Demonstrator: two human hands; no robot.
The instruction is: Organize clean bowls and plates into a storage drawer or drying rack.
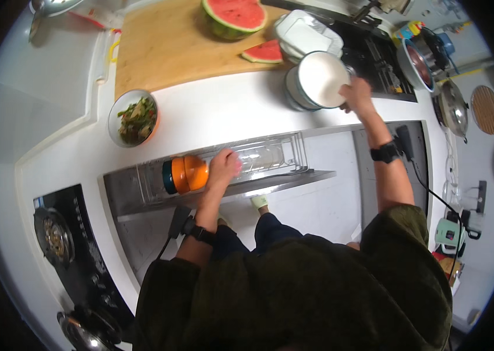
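Note:
My right hand [356, 94] grips the rim or side of a white enamel-like pot [323, 79] with a dark rim, which is over or on another similar vessel at the counter's front. Over the pulled-out wire drawer basket [304, 153] is my left hand [225, 166], beside orange bowls [190, 173] and a dark green one lying on their sides. A clear container [262, 158] lies to its right, with something pink by my fingers; whether they hold it is unclear. White trays [306, 33] are stacked behind the pot.
A cut watermelon [236, 17] and a watermelon slice [264, 52] rest on the wooden cutting board [163, 48]. At left on the counter stands a bowl of cooked greens [135, 120]. A black cooktop [84, 245] with a pan [54, 237] lies further left. The sink [361, 52] is at the back right.

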